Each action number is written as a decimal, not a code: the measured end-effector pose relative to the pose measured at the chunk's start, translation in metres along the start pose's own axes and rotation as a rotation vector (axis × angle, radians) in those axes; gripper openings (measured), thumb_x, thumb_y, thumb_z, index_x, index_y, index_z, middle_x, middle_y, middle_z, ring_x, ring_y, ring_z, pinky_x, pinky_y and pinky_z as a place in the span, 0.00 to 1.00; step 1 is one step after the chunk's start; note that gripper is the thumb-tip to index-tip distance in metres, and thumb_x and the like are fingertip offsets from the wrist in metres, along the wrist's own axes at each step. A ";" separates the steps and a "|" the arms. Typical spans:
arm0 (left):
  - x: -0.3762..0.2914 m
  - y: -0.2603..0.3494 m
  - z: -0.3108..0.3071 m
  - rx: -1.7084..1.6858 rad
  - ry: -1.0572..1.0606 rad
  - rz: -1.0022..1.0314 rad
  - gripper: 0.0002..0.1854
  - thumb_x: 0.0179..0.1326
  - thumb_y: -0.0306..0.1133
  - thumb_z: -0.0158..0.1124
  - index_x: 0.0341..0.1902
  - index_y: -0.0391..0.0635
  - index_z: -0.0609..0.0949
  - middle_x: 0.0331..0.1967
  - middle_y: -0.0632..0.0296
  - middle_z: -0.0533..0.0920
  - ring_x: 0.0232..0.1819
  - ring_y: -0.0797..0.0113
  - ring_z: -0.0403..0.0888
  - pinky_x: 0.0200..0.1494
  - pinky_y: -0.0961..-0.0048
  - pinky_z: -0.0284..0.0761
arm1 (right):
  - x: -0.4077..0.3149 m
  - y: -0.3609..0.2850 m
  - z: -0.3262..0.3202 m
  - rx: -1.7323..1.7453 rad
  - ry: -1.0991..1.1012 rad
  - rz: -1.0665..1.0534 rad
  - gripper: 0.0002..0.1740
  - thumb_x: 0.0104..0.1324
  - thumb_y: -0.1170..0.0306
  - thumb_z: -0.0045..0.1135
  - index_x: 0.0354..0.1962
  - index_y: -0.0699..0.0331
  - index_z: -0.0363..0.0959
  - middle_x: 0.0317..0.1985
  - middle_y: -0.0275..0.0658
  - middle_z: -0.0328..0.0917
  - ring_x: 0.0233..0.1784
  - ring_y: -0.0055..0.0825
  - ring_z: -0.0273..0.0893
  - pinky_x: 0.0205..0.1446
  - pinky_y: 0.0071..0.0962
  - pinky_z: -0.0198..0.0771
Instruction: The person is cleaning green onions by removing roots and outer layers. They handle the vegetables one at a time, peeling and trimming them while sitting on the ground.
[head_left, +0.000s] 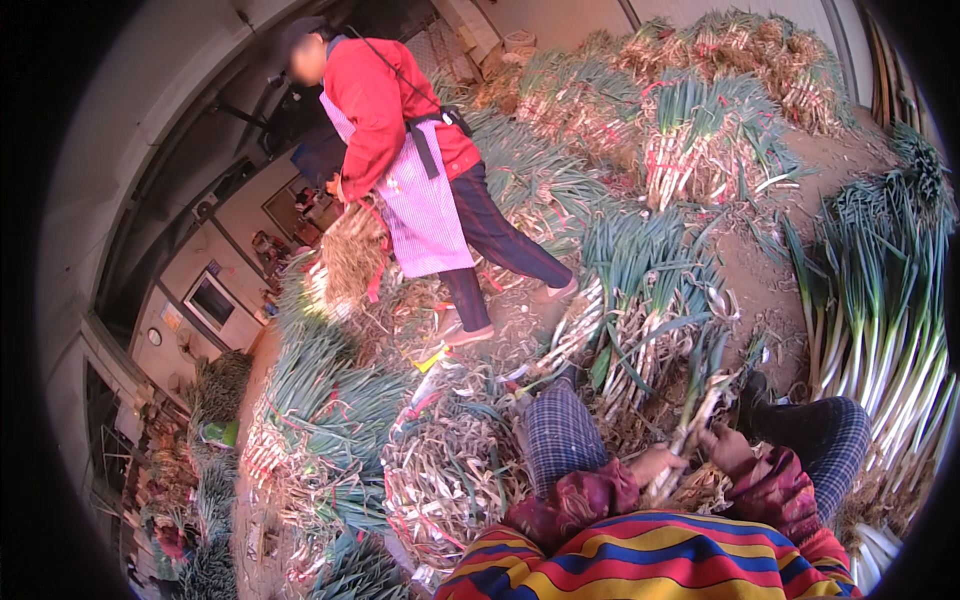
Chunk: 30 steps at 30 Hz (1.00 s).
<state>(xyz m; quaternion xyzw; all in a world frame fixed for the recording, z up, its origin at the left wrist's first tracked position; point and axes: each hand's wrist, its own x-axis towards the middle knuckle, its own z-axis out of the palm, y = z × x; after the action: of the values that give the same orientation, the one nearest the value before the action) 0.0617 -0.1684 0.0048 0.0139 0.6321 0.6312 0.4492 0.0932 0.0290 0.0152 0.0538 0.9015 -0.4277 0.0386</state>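
My left hand (654, 463) is closed around the lower white part of a long green onion (696, 420) between my knees. The onion slants up and away, its dry outer leaves loose at the upper end. Curled against the right side of the same stalk is my right hand (726, 448); whether its fingers pinch a leaf is hard to see. Below them lies a heap of dry roots and peelings (701, 491). Just beyond my hands rests a pile of untrimmed green onions (649, 300), dry skins on their stalks.
Cleaned green onions (874, 322) with white stalks lie at my right. A mound of peelings (454, 480) sits left of my knee, near tied bundles (322, 405). A person in a red jacket (405, 150) bends over a bundle (352, 255). More bundles (690, 142) stand behind.
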 end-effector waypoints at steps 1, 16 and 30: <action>-0.008 0.006 0.014 0.044 0.020 0.092 0.13 0.54 0.29 0.61 0.43 0.39 0.74 0.28 0.61 0.78 0.26 0.70 0.77 0.30 0.73 0.73 | 0.016 0.003 0.006 0.584 -0.138 0.220 0.28 0.59 0.44 0.50 0.34 0.65 0.74 0.29 0.44 0.78 0.33 0.41 0.76 0.37 0.37 0.69; -0.037 0.057 0.069 0.286 -0.099 0.124 0.11 0.56 0.29 0.57 0.42 0.40 0.78 0.31 0.53 0.78 0.33 0.61 0.77 0.38 0.69 0.71 | 0.044 -0.038 -0.032 1.144 -0.047 0.026 0.08 0.54 0.73 0.60 0.32 0.69 0.77 0.25 0.38 0.79 0.26 0.25 0.76 0.33 0.26 0.72; -0.025 0.100 0.130 0.444 -0.312 0.302 0.18 0.59 0.34 0.58 0.47 0.35 0.68 0.38 0.56 0.74 0.36 0.67 0.73 0.40 0.69 0.71 | -0.055 -0.040 -0.123 1.151 0.640 -0.026 0.19 0.45 0.72 0.65 0.37 0.67 0.74 0.26 0.37 0.77 0.32 0.25 0.74 0.38 0.30 0.70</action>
<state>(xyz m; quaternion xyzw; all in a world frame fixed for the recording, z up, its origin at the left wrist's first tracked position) 0.0975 -0.0605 0.1261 0.3021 0.6687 0.5276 0.4281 0.1395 0.0960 0.1299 0.1796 0.4964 -0.8047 -0.2716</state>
